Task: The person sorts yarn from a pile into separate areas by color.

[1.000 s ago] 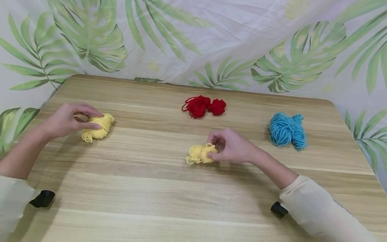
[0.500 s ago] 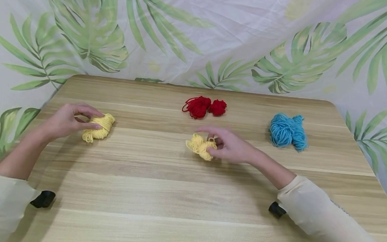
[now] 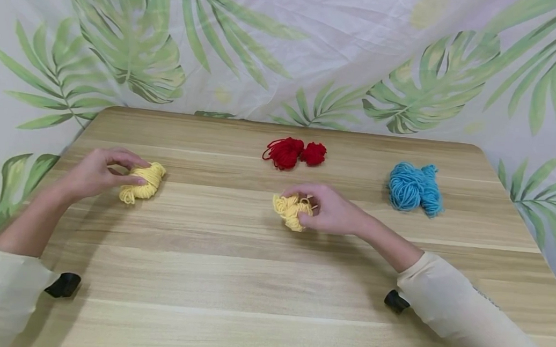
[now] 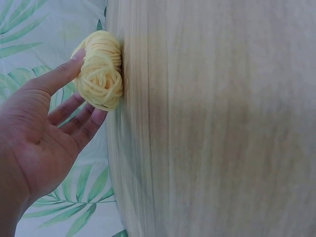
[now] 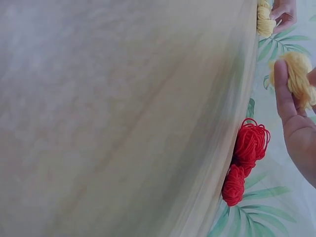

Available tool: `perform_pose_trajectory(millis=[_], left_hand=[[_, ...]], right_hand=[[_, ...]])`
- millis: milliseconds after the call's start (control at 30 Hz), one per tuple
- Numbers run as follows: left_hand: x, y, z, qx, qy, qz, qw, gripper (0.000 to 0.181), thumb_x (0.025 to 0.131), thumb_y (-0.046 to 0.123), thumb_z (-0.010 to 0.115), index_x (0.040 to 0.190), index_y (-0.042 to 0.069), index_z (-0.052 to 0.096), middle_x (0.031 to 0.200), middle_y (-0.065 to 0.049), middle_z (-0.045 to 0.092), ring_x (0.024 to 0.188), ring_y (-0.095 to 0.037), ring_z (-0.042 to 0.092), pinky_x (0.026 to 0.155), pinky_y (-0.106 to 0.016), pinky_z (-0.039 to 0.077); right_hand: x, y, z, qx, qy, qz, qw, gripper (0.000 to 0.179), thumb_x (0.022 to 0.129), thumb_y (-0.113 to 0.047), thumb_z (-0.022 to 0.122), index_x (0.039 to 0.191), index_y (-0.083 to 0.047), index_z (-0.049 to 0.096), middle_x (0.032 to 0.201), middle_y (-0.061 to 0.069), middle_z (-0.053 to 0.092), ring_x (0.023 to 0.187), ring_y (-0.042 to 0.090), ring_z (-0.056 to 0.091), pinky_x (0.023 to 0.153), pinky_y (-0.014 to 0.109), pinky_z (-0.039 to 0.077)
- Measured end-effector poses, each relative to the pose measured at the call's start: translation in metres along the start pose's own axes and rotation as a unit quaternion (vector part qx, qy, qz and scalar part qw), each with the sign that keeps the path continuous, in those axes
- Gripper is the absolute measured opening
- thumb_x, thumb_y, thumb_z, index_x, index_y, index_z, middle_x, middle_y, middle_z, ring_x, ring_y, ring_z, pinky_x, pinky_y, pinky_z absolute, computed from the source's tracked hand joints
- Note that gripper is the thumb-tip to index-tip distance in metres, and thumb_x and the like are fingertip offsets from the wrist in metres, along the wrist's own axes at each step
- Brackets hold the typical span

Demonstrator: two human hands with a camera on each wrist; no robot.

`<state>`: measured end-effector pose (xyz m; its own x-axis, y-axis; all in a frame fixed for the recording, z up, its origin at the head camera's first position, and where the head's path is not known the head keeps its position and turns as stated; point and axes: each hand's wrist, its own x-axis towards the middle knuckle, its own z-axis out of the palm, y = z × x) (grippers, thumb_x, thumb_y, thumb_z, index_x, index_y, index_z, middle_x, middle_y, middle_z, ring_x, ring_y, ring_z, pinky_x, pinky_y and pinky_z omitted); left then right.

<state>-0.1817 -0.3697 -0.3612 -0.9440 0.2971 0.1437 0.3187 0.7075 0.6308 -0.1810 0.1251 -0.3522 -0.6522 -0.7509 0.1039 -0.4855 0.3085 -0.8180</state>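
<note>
At the left of the table, my left hand (image 3: pixel 93 174) holds a skein of yellow yarn (image 3: pixel 148 184) between thumb and fingers. In the left wrist view that skein (image 4: pixel 101 81) sits against the tabletop, my thumb on one side and the fingertips behind. Near the middle, my right hand (image 3: pixel 335 211) pinches a second, smaller yellow yarn skein (image 3: pixel 289 211). The right wrist view shows this skein (image 5: pixel 297 79) raised off the table, partly cut off by the frame edge.
A red yarn skein (image 3: pixel 284 153), pinched at its middle, lies near the back edge of the wooden table (image 3: pixel 192 291). A blue yarn skein (image 3: pixel 405 186) lies at the right. Behind the table hangs a leaf-print cloth (image 3: pixel 335 43).
My right hand has turned and lifted its yellow skein slightly from the table, then shifted it a little to the right. The left hand and its skein have stayed in place.
</note>
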Motion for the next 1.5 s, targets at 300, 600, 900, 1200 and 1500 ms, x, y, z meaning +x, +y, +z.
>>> perform_pose_trajectory(millis=[300,600,900,1200,1500], left_hand=[[-0.001,0.0,0.0,-0.001,0.0,-0.002,1.0,0.031,0.082,-0.004,0.085,0.112,-0.006,0.076,0.105,0.018,0.067,0.091,0.002,0.057,0.075,-0.008,0.047],[0.0,0.0,0.0,0.0,-0.001,-0.004,1.0,0.031,0.082,-0.003,0.085,0.112,-0.005,0.076,0.105,0.021,0.065,0.091,0.003,0.057,0.075,-0.008,0.047],[0.001,0.001,0.0,0.004,-0.004,-0.005,1.0,0.032,0.082,-0.003,0.085,0.113,-0.005,0.076,0.106,0.02,0.066,0.091,0.003,0.057,0.075,-0.007,0.047],[0.0,0.004,-0.004,0.006,-0.021,-0.009,0.9997,0.037,0.081,-0.001,0.086,0.117,-0.004,0.075,0.108,0.017,0.067,0.091,0.005,0.057,0.072,-0.011,0.049],[-0.002,0.001,-0.005,0.019,-0.02,0.0,0.9996,0.043,0.078,0.0,0.089,0.119,-0.005,0.074,0.109,0.007,0.071,0.089,0.007,0.058,0.069,-0.012,0.051]], right_hand=[[0.0,-0.006,0.0,0.11,0.005,0.063,0.9919,0.044,0.082,0.006,0.067,0.126,0.01,0.064,0.102,0.015,0.058,0.087,0.019,0.069,0.074,0.03,0.062],[0.001,-0.006,-0.001,0.148,0.011,0.075,0.9861,0.049,0.081,0.01,0.075,0.128,0.011,0.061,0.103,0.015,0.055,0.092,0.021,0.066,0.078,0.034,0.062],[0.007,-0.008,0.0,0.149,0.056,0.071,0.9847,0.054,0.077,0.013,0.08,0.128,0.01,0.062,0.099,0.012,0.055,0.089,0.02,0.065,0.08,0.037,0.063],[0.014,-0.009,0.002,0.14,0.079,0.063,0.985,0.05,0.077,0.013,0.08,0.124,0.011,0.063,0.097,0.012,0.056,0.086,0.018,0.065,0.078,0.039,0.063],[0.026,-0.012,0.006,0.124,0.076,0.052,0.988,0.048,0.077,0.012,0.081,0.122,0.008,0.066,0.096,0.011,0.054,0.085,0.021,0.066,0.075,0.035,0.063]])
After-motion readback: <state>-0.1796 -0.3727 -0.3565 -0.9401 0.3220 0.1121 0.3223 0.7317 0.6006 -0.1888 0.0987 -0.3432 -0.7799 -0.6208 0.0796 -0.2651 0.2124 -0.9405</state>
